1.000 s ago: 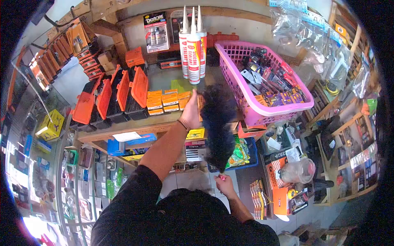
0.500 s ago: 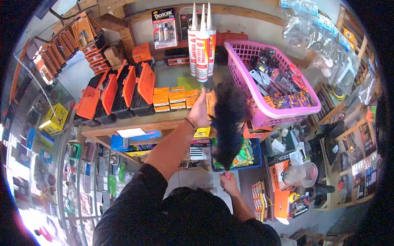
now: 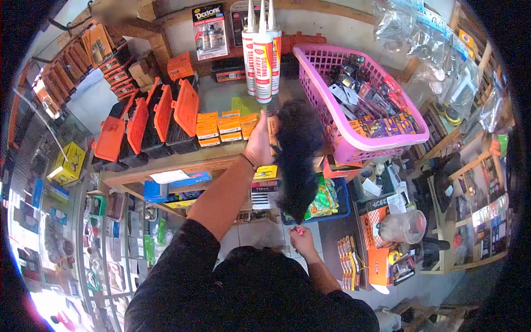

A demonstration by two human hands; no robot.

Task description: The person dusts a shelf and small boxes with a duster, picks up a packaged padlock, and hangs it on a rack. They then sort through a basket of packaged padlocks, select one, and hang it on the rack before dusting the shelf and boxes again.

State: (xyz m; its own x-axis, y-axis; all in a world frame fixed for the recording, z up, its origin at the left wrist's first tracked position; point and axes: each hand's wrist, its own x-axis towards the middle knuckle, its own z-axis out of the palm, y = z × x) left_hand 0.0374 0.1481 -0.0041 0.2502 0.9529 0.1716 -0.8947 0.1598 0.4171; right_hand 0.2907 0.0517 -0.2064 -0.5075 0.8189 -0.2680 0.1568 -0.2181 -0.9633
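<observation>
My right hand (image 3: 301, 241) is closed around the pink handle of a black feather duster (image 3: 300, 157). The duster stretches forward from it to the shelf, its bristles blurred. My left hand (image 3: 258, 145) is at the shelf's front edge with a small orange box (image 3: 272, 128) against its palm side; some of its fingers are hidden. Left of that hand sit stacked small orange-and-white boxes (image 3: 229, 126). Behind it three silicone sealant tubes (image 3: 264, 66) stand upright. The duster lies between the left hand and a pink basket (image 3: 362, 138) of packaged goods.
Black cases with open orange lids (image 3: 185, 108) line the shelf's left part. Below the shelf is a blue tray (image 3: 348, 213) with green packets. A clear plastic tub (image 3: 412, 227) stands at right. Glass display shelves (image 3: 105, 249) run along the left.
The view has shifted slightly, so the shelf goods appear further left and higher. The duster remains in my right hand, and my left hand stays beside the small orange box.
</observation>
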